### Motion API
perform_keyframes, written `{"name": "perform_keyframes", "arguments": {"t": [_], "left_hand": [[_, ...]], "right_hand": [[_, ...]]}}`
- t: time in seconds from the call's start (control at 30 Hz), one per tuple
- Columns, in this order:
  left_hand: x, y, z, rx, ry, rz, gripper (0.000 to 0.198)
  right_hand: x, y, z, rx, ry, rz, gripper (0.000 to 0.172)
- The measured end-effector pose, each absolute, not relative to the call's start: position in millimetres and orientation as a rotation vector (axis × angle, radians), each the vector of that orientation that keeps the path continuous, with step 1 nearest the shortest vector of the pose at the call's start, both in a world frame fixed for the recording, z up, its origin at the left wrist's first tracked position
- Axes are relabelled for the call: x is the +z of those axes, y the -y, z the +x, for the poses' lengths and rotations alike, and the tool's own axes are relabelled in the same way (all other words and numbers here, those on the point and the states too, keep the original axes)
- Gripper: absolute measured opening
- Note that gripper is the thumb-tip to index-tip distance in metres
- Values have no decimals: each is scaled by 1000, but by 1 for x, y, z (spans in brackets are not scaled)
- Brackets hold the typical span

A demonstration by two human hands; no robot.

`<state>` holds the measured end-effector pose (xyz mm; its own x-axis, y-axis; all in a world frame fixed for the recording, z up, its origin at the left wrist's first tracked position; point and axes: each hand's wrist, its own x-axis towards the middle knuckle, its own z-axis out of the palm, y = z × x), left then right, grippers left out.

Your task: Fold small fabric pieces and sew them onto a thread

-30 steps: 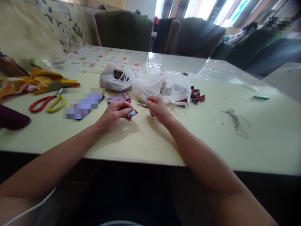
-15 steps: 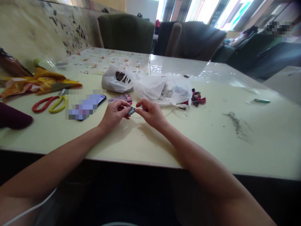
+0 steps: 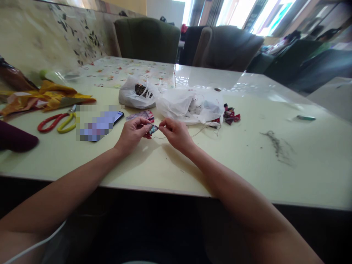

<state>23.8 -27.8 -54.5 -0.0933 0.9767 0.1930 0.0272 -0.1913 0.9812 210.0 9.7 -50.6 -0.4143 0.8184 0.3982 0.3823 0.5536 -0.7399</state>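
Over the near part of the table, my left hand (image 3: 133, 134) pinches a small patterned cloth piece (image 3: 153, 129), coloured blue, white and dark. My right hand (image 3: 176, 132) is closed at the cloth's right tip, thumb and forefinger pressed together. Whatever sits in that pinch is too small to make out. A thin thread (image 3: 161, 138) loops below the cloth, between the two hands. More thread (image 3: 202, 130) lies to the right of my right hand. Just behind my left hand is a flat pink-and-grey patterned cloth (image 3: 147, 114).
Beyond my hands lie a white plastic bag (image 3: 176, 104) and a smaller bag (image 3: 129, 96) with dark contents. Red cloth scraps (image 3: 232, 115) are beside them. Leftward are a phone (image 3: 118, 116), scissors (image 3: 52, 123) and yellow cloth (image 3: 55, 96). A thread tangle (image 3: 276, 145) lies right.
My right hand's fingers have closed together at the cloth's tip, where they were more spread. The cloth shows a little more between the hands. My left hand has barely moved.
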Motion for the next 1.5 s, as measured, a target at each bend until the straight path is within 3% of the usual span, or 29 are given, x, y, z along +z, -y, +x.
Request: {"name": "perform_keyframes", "arguments": {"t": [0.2, 0.43, 0.57, 1.17, 1.5], "left_hand": [[-53, 29, 24, 1408, -1191, 1282, 26], [-55, 28, 23, 1434, -1182, 1316, 26], [-55, 28, 24, 1416, -1181, 1355, 27], [-53, 31, 27, 1444, -1178, 1279, 26], [-54, 31, 27, 1451, -1186, 1379, 28]], "right_hand": [[-47, -7, 211, 575, 2071, -975, 13], [-49, -9, 209, 878, 1937, -996, 20], [-54, -10, 206, 1001, 1914, -953, 16], [-57, -10, 204, 883, 1880, -980, 12], [-53, -8, 205, 1089, 1826, -932, 18]]}}
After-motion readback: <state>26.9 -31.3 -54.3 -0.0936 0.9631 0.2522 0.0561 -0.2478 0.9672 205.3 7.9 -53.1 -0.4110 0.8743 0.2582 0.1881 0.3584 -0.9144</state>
